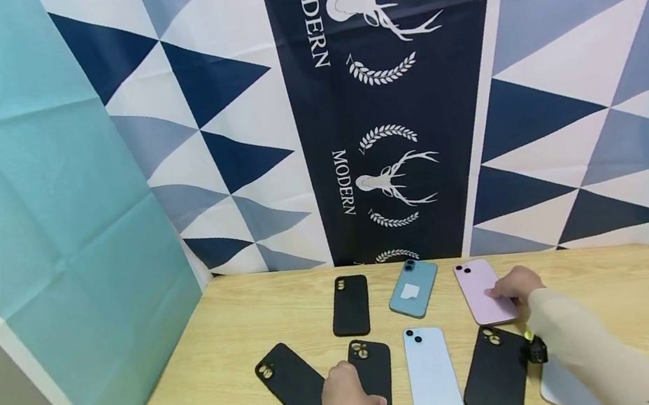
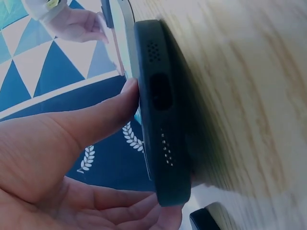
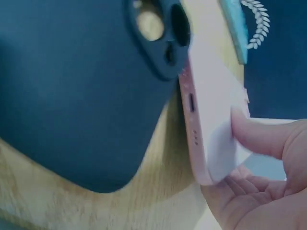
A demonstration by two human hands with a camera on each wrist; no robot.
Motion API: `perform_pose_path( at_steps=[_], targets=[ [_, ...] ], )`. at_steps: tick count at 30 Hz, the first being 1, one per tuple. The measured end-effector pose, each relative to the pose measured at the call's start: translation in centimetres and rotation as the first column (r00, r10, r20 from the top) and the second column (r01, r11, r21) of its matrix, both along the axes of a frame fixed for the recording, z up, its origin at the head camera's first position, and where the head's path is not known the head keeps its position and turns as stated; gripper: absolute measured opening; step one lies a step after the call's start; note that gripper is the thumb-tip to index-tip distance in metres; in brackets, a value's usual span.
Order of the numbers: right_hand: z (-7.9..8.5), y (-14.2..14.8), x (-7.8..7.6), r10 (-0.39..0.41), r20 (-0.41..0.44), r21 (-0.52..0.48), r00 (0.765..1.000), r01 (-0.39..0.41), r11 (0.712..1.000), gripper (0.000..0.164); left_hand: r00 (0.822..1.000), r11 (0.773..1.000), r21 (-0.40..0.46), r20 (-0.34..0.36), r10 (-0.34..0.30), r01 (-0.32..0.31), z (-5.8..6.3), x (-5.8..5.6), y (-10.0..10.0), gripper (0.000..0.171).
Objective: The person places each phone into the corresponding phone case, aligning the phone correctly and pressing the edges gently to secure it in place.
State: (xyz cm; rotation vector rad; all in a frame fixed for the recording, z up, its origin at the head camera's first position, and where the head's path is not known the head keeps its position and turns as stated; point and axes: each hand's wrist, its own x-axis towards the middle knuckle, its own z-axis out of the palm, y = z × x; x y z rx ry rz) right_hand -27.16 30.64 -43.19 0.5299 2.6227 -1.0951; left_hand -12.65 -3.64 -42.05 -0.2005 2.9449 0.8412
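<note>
My left hand [image 1: 345, 401] holds a black phone case [image 1: 379, 367] with a camera cutout, near the front middle of the table. In the left wrist view the thumb lies along one long edge of that black case [image 2: 165, 115] and the fingers lie at the other; its end with the port opening faces the camera. At the right, my right hand [image 1: 517, 285] grips a pink phone [image 1: 479, 284]. Its thumb rests on the back of the pink phone [image 3: 216, 110] in the right wrist view, with the fingers around the lower side edge, partly hidden.
Other black cases lie at the left [image 1: 292, 384], back [image 1: 350, 304] and right [image 1: 497, 373]. A teal phone [image 1: 423, 282] with a white label is at the back and a pale blue phone [image 1: 432, 373] in front. Another pale phone [image 1: 560, 385] lies partly under the right sleeve. Patterned cloth [image 1: 399, 113] hangs behind.
</note>
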Motion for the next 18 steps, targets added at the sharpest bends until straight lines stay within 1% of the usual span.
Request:
perform_pose_path(
  at_steps=[1, 3, 5, 9, 10, 13, 18],
  targets=[
    [0.1, 0.2, 0.0, 0.007, 0.009, -0.025, 1.0, -0.007, 1.0, 0.048, 1.0, 1.0, 0.018, -0.006, -0.007, 0.007, 0.0, 0.0, -0.1, 0.06],
    [0.0, 0.4, -0.3, -0.021, 0.038, -0.068, 0.999, 0.023, 0.997, 0.041, 1.0, 0.997, 0.071, -0.007, -0.02, 0.02, 0.0, -0.1, -0.5, 0.053],
    [0.0, 0.5, -0.4, -0.043, 0.06, -0.104, 0.997, 0.049, 0.993, 0.04, 1.0, 0.991, 0.134, -0.013, -0.026, 0.028, -0.1, -0.1, -1.0, 0.042],
    [0.1, 0.7, -0.7, -0.056, 0.075, -0.157, 0.996, 0.068, 0.985, 0.038, 1.0, 0.968, 0.248, -0.002, -0.024, 0.024, -0.3, -0.5, -1.9, 0.022],
    [0.2, 0.8, -0.7, -0.057, 0.079, -0.173, 0.995, 0.07, 0.982, 0.037, 1.0, 0.964, 0.264, 0.0, -0.021, 0.02, -0.3, -0.6, -2.1, 0.019],
    [0.4, 1.0, -0.8, -0.059, 0.096, -0.236, 0.994, 0.08, 0.968, 0.033, 0.999, 0.955, 0.298, 0.035, -0.009, -0.001, -0.1, -0.9, -2.6, 0.014],
    [0.5, 1.2, -0.4, -0.078, 0.124, -0.349, 0.989, 0.117, 0.93, 0.029, 0.997, 0.943, 0.333, 0.074, -0.005, -0.02, 0.0, -0.9, -3.1, 0.011]
  ],
)
